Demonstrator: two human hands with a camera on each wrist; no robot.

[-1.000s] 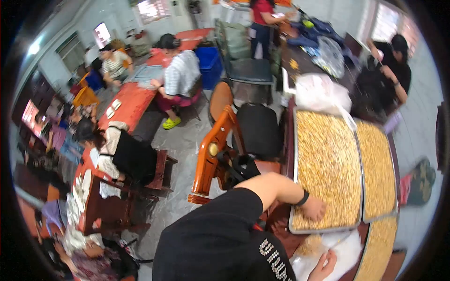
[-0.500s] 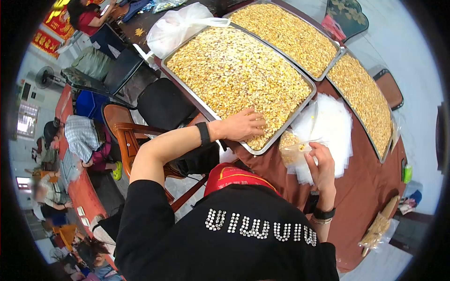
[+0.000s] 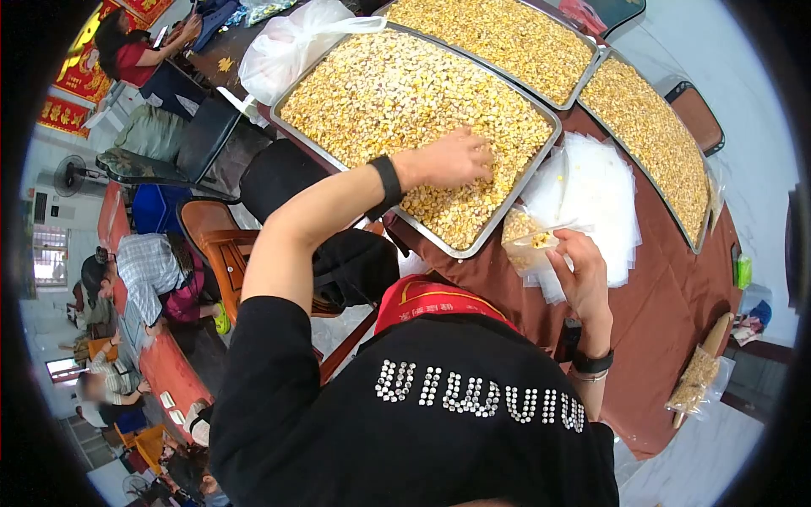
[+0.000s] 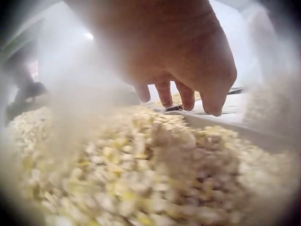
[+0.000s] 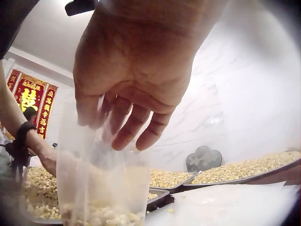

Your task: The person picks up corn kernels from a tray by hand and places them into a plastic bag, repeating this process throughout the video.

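Note:
My left hand (image 3: 452,159) is over the near right part of a metal tray (image 3: 467,252) of yellow-white kernels (image 3: 380,93). In the left wrist view the left hand (image 4: 164,52) has its fingers spread and hanging down just above the kernels (image 4: 117,179). A small clear bag (image 3: 528,247) with some kernels in its bottom hangs from my right hand (image 3: 585,275). The right wrist view has the right hand (image 5: 136,70) pinching the rim of that bag (image 5: 101,188) between thumb and fingers. Flat clear bags (image 3: 596,194) lie stacked beside the tray.
Two more kernel trays (image 3: 498,42) (image 3: 650,127) stand behind and to the right. A knotted white bag (image 3: 291,55) sits at the tray's far left corner. A filled bag (image 3: 697,380) is at the table's right edge. Chairs (image 3: 211,224) and seated people are on the left.
The head view has swung round and settled. Since half a second ago, my left hand has moved slightly farther in over the kernels. My right hand still holds the small bag.

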